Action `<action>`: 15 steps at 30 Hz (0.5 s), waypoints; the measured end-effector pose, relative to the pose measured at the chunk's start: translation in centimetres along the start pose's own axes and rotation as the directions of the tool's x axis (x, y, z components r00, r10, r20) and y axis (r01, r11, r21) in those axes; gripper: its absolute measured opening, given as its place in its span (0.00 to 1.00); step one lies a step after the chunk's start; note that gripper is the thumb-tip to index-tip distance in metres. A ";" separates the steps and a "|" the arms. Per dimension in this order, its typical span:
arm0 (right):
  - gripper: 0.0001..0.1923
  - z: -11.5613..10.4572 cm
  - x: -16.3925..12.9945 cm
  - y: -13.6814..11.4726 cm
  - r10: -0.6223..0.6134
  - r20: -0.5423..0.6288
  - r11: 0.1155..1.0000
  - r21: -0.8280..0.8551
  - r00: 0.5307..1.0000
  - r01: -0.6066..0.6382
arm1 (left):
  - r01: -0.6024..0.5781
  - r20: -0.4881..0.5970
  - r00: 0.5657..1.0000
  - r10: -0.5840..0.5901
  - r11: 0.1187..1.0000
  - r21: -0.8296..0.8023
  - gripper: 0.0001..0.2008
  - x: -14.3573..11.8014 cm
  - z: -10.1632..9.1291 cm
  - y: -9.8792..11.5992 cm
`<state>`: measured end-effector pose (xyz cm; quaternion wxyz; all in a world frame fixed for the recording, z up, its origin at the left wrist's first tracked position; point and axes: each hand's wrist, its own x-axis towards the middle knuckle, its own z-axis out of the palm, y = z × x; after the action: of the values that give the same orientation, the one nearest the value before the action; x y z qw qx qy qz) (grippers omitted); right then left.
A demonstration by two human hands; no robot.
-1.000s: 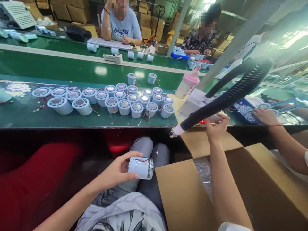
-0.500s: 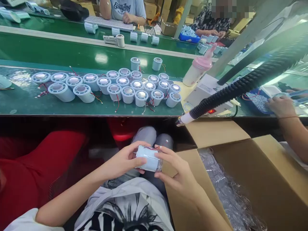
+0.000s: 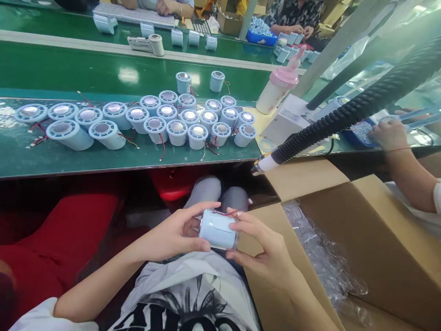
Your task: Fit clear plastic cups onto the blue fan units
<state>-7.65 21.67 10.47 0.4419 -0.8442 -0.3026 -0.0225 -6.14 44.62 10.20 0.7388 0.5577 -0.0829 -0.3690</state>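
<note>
The left hand point(image 3: 175, 234) is curling around one end of a pale blue cylinder point(image 3: 216, 228), thumb beneath and fingers over the top. The right hand point(image 3: 267, 250) is gripping the opposite end, its fingertips point(image 3: 237, 215) pressing where thin red wires point(image 3: 225, 214) are running across the top. The cylinder is lying on its side between both hands, held over the person's lap, below the near edge of the green conveyor table point(image 3: 69, 158). Just to the right an open cardboard box point(image 3: 379, 239) is standing, lined with clear plastic point(image 3: 320, 257). On the table, near that edge, a cluster of like cylinders point(image 3: 186, 119) is standing. The print on the shirt point(image 3: 186, 308) is too cut off to read.
</note>
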 end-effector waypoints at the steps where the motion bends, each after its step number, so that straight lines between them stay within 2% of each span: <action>1: 0.24 0.0 -0.1 -0.2 0.017 -0.010 1.000 -0.013 1.000 -0.017 | 0.017 0.016 1.000 -0.016 1.000 -0.025 0.35 0.2 -0.1 0.1; 5: 0.24 -0.2 -0.6 -0.7 0.097 -0.048 0.994 -0.036 0.994 -0.099 | 0.064 0.090 0.994 -0.065 0.998 0.012 0.35 1.1 -0.6 0.8; 8: 0.23 -0.7 -1.4 -0.8 0.163 -0.074 0.986 -0.023 0.984 -0.165 | 0.017 0.124 0.992 -0.035 0.990 0.141 0.34 2.1 -0.3 1.3; 12: 0.23 -2.0 -2.9 -0.5 0.241 -0.097 0.970 0.043 0.966 -0.238 | -0.112 0.183 0.981 0.064 0.959 0.262 0.31 3.4 1.6 1.5; 15: 0.24 -3.0 -4.1 -0.1 0.267 -0.070 0.954 0.159 0.961 -0.254 | -0.196 0.182 0.972 0.148 0.939 0.284 0.31 3.4 3.4 1.0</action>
<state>-10.33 17.39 11.12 0.5157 -0.8397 -0.1691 0.0202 -5.07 39.94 11.38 0.6661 0.6229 -0.2449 -0.3290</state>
